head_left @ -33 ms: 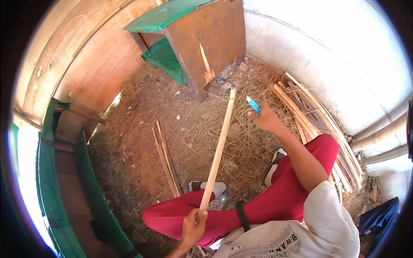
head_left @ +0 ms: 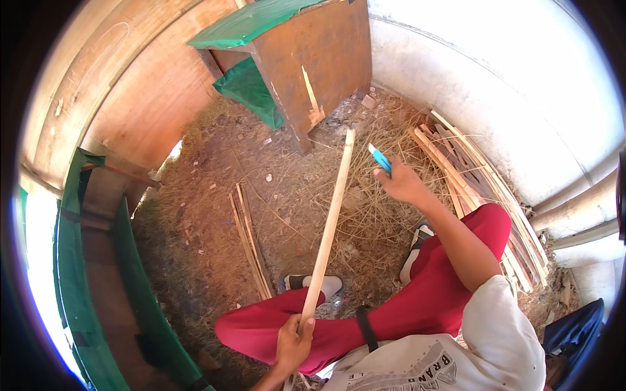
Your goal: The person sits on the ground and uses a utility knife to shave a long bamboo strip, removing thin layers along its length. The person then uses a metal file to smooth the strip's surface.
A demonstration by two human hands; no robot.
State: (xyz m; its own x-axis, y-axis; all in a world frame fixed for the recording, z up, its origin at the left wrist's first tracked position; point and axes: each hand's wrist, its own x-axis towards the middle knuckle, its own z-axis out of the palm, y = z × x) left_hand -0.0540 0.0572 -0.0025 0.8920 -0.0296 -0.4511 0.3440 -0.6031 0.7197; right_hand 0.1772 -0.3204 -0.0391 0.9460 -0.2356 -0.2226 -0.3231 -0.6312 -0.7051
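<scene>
My left hand (head_left: pixel 295 345) is closed round the lower end of a long pale wooden strip (head_left: pixel 330 228), resting near my left thigh. From there the strip slants up and away, its far end standing out over the ground. In my right hand (head_left: pixel 404 182) is a blue utility knife (head_left: pixel 381 158), its light tip pointing up and to the left. A small gap separates the knife from the strip's far end. Straw-like shavings (head_left: pixel 365 202) lie on the ground below both.
Several long strips (head_left: pixel 456 169) are piled at the right by the white wall (head_left: pixel 502 85). A few thin sticks (head_left: pixel 249 241) lie left of my foot. A brown wooden cabinet with green covering (head_left: pixel 313 58) stands ahead; a green-edged bench (head_left: pixel 130 260) runs along the left.
The strip's far end and the knife have shifted very slightly up and to the left. Both hands keep their holds.
</scene>
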